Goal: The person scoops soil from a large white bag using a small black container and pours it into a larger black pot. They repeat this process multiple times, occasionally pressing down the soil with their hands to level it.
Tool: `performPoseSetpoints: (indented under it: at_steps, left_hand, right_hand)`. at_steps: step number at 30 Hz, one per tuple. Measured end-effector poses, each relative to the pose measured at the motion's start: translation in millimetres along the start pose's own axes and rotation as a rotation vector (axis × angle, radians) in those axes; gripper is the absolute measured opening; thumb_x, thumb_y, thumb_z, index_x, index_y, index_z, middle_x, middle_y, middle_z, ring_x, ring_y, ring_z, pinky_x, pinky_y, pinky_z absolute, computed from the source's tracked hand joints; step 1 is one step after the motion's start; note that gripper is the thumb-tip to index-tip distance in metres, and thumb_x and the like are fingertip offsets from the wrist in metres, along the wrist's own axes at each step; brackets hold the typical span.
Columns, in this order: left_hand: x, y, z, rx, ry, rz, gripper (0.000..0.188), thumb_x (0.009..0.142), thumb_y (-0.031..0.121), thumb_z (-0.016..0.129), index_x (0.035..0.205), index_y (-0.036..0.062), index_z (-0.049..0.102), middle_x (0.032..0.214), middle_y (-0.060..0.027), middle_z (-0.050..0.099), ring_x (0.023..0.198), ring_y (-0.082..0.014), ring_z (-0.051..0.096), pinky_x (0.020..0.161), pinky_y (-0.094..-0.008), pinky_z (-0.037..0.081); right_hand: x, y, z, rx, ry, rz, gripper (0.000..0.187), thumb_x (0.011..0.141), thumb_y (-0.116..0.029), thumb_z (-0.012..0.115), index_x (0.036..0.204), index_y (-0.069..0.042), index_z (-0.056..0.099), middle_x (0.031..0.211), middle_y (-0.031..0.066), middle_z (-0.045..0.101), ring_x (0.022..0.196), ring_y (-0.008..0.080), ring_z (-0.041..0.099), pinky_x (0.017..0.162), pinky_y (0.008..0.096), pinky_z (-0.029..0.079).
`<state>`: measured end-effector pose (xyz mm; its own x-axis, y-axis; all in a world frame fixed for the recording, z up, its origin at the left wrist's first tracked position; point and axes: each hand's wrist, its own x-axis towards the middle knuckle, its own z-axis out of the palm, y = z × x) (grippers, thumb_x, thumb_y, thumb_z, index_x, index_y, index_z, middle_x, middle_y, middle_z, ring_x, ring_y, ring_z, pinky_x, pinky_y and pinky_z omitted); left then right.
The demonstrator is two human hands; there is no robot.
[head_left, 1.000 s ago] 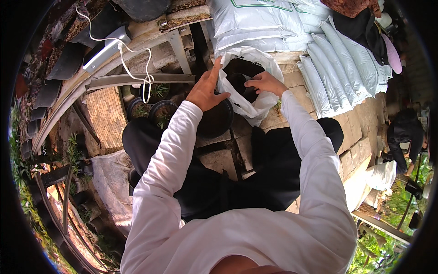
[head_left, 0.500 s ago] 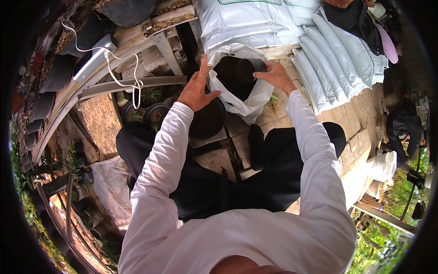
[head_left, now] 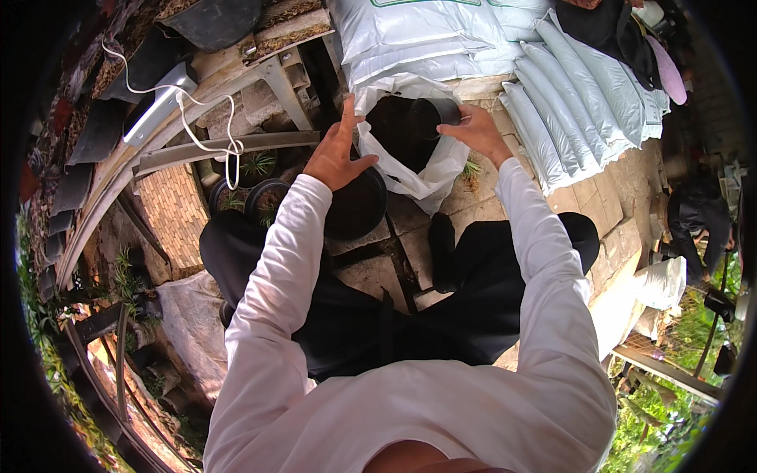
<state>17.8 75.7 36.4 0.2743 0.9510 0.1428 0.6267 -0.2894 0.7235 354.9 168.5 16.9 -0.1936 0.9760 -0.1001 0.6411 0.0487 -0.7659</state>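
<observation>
A white plastic bag [head_left: 430, 191] stands with its mouth wide in front of me, dark soil [head_left: 392, 134] inside. My right hand [head_left: 475, 130] reaches over its right rim and grips a small black plastic pot [head_left: 428, 120] between thumb and fingers. The pot is tilted over the soil; whether it holds any is too dark to see. At the bag's left rim is my left hand [head_left: 337, 154], thumb and fingers apart, holding nothing. Just below that hand sits a larger round black pot [head_left: 356, 206] with dark contents, partly covered by the hand.
Full white sacks [head_left: 426, 35] are stacked behind the bag, and more sacks [head_left: 579, 102] lean in a row at right. Small potted plants [head_left: 268, 197] stand left of the large pot. A white power strip [head_left: 160, 102] with a cable lies on a ledge. Another person [head_left: 698, 229] is far right.
The small black pot has turned in my right hand, showing more of its round side and end. My left hand stays almost in place.
</observation>
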Motion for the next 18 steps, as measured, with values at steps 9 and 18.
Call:
performPoseSetpoints:
  at_steps: [9,18]
  left_hand:
    - [-6,-3,-9,0.038,0.007,-0.018,0.128,0.083,0.018,0.089,0.169,0.0147,-0.005,0.149,-0.0187,0.059,0.144,-0.0434,0.047,0.122,-0.0484,0.038]
    - [-22,-42,-25,0.16,-0.015,-0.134,0.106,0.091,0.036,0.081,0.169,0.0113,0.014,0.145,-0.0186,0.062,0.136,-0.043,0.055,0.118,-0.0484,0.042]
  right_hand:
    - [-12,-33,-5,0.11,-0.084,0.083,0.06,0.077,-0.041,0.088,0.117,0.002,0.076,0.099,0.0112,0.078,0.087,0.0187,0.071,0.082,0.0317,0.056]
    - [-51,-115,-9,0.151,-0.297,0.02,0.072,0.084,-0.043,0.087,0.131,0.008,0.067,0.108,0.011,0.075,0.087,0.0153,0.069,0.081,0.0289,0.056]
